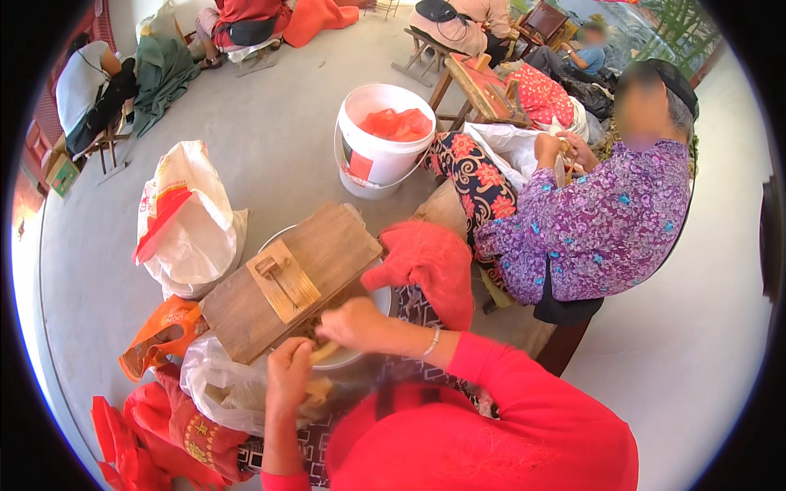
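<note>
- Pale yellow piece (pixel 326 353): located between the hands, beside the near edge of the wooden board (pixel 233 315).
- Left hand (pixel 286 378): clamped on piece.
- Right hand (pixel 358 325): curled, blurred; grip cannot be determined.
- Board: above white basin (pixel 381 301).

Floored in smooth grey concrete (pixel 286 110) through the middle of the frame, with a plain white wall (pixel 741 155) down the right side. Furnished with low wooden stools at upper left (pixel 107 149) and top centre (pixel 422 54), plus a wooden stand (pixel 481 87) nearby. Bordered by green foliage (pixel 679 37) at upper right and red panels (pixel 37 135) at far left. Brightest along the left rim, bleached nearly white.
</note>
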Motion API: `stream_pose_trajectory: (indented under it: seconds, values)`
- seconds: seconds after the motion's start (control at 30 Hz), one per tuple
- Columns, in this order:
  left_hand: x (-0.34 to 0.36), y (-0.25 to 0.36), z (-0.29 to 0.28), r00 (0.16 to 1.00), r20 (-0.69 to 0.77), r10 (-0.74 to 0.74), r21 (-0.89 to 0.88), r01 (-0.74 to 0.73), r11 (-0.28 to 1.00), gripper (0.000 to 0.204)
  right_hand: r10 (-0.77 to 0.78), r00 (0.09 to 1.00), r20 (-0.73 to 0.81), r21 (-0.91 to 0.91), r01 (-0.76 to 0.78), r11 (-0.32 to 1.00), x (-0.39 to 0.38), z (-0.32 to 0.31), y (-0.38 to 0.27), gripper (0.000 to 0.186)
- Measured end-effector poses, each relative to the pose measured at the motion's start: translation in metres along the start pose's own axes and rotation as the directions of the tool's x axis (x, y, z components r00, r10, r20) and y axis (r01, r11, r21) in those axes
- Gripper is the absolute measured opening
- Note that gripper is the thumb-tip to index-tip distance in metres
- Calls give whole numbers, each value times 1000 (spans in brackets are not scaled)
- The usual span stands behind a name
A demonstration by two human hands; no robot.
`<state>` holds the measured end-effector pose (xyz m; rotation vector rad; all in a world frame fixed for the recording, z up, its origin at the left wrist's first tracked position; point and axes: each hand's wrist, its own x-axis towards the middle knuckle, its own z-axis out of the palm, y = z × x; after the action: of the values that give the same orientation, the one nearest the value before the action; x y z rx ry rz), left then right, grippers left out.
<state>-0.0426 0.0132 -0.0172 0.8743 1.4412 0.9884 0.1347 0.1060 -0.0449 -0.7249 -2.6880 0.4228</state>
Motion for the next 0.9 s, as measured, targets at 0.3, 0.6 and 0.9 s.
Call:
stream_pose_trajectory:
  seconds: [0.3, 0.6, 0.9]
  values:
    - [-24, -14, 12, 980, -27, 197, -517, -182, 836, 27, 377, 858, 348, 934, -284, -217, 16, -28, -70, 22]
    - [-5, -43, 25, 990, 137, 16, -550, 63, 833, 9, 259, 925, -277, 228, -199, 953, 9, -9, -46, 16]
    - [-16, -59, 30, 974, 207, -94, -484, 186, 855, 9, 166, 951, -260, -9, -174, 985, -17, 23, -41, 8]
